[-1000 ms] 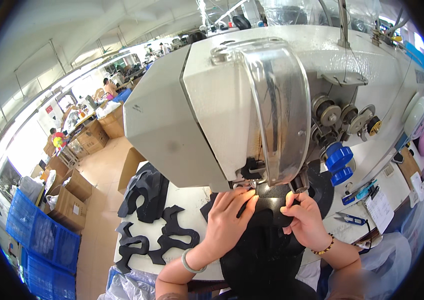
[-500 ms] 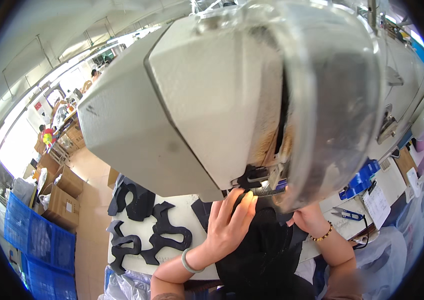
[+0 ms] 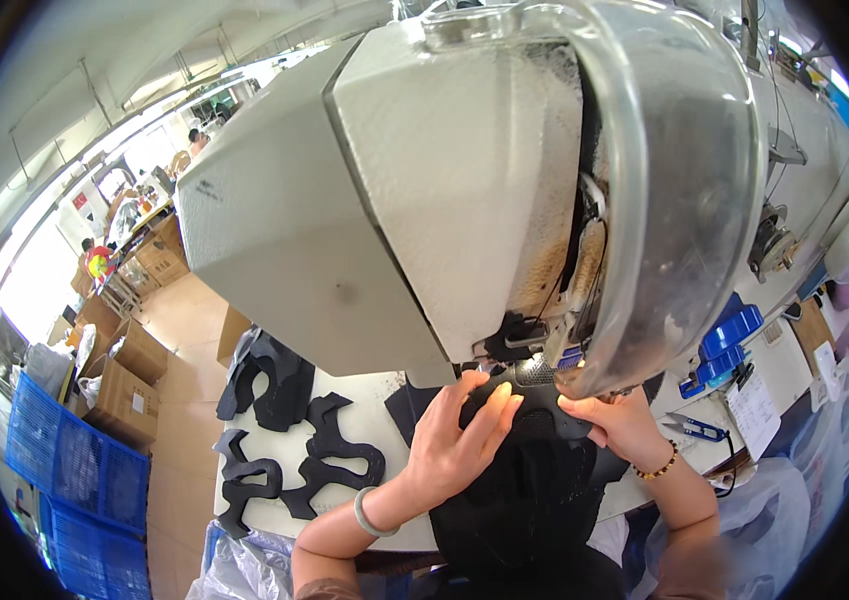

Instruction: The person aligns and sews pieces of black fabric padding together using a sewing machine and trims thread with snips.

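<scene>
A black fabric piece [image 3: 514, 500] lies under the head of a large off-white sewing machine [image 3: 444, 190] and drapes down toward me. My left hand [image 3: 454, 440], with a pale bangle at the wrist, grips its far edge beside the needle area, fingertips pressed onto the cloth. On the other side my right hand [image 3: 624, 428], wearing a beaded bracelet, pinches a smaller dark flap of the piece between thumb and fingers. The clear curved guard [image 3: 684, 210] and the machine head hide the needle and part of the right fingers.
Black cut-out pieces [image 3: 334, 460] lie on the white table left of my hands. Right of them are thread snips [image 3: 696, 428], a blue plastic holder [image 3: 722, 350] and a written sheet [image 3: 752, 410]. Blue crates [image 3: 79, 450] and cardboard boxes [image 3: 124, 400] stand on the floor at left.
My right thumb and fingers have come out farther from behind the guard and now pinch the flap. The left hand stays on the cloth. The view has shifted slightly.
</scene>
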The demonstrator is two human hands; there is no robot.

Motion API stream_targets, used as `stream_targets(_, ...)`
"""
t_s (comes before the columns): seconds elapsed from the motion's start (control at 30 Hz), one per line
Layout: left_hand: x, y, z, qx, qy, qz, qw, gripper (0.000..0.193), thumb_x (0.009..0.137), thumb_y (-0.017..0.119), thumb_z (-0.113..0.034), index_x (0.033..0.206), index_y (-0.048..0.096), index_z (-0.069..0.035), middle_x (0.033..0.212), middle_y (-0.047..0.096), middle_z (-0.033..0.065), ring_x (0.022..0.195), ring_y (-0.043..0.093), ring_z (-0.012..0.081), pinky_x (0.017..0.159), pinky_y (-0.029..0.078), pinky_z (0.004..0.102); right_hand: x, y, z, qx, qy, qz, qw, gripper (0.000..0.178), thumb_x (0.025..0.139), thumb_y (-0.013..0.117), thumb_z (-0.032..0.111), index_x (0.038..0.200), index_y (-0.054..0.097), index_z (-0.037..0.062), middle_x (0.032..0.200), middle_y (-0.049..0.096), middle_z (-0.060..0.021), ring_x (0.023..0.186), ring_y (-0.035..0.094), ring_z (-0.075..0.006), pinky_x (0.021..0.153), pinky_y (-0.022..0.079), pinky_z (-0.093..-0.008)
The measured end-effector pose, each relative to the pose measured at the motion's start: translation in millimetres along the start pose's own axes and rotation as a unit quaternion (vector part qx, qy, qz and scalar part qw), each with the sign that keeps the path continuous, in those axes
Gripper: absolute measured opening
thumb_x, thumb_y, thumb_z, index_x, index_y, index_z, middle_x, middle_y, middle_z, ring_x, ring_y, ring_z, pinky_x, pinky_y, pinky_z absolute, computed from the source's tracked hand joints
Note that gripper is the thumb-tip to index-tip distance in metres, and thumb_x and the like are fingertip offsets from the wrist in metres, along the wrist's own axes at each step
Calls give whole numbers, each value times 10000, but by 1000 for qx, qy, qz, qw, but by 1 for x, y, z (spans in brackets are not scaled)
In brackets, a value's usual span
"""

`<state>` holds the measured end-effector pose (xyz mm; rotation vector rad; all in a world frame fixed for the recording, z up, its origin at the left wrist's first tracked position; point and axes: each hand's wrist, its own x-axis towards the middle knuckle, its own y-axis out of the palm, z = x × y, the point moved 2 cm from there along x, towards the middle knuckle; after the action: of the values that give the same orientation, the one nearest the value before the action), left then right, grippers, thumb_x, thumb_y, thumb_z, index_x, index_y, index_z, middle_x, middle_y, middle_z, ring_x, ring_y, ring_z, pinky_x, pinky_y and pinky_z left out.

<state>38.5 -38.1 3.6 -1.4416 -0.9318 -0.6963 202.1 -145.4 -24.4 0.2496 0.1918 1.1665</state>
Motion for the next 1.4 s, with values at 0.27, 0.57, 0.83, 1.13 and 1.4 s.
stream_targets(0.27,-3,6,0,29,-13,5,999,224,705,753,-34,903,653,2,866,602,152,755,596,265,649,496,324,9,-7,-27,86,-14,-7,996,287,887,597,117,1145,475,87,791,524,16,507,434,-41,385,313,-187)
stream_targets(0.57,-6,12,11,72,-22,-13,997,197,706,777,-152,850,660,-87,890,594,119,740,593,223,608,477,299,17,-33,-55,49,-72,59,994,302,934,500,90,1228,459,140,1165,514,-3,1089,503,-102,919,447,-283)
stream_targets(0.83,-5,-13,1,201,-68,6,977,265,677,700,-63,938,654,-73,941,619,75,871,560,269,787,413,399,-2,23,-22,97,-7,-56,994,200,846,619,8,983,509,103,813,498,56,542,372,2,434,269,-159)
stream_targets(1.13,6,-11,4,39,138,117,983,334,609,637,-15,942,654,-3,1053,598,73,1041,580,261,873,521,355,-65,71,-4,216,56,178,958,219,964,428,84,1153,330,34,938,596,-160,545,612,-154,435,437,-202)
stream_targets(1.4,9,-15,10,16,136,95,986,325,582,668,11,906,675,-19,1041,621,22,1030,591,212,871,535,314,-46,6,65,-520,-220,-26,825,227,724,753,120,873,604,37,1092,497,-102,990,528,-234,856,430,-348)
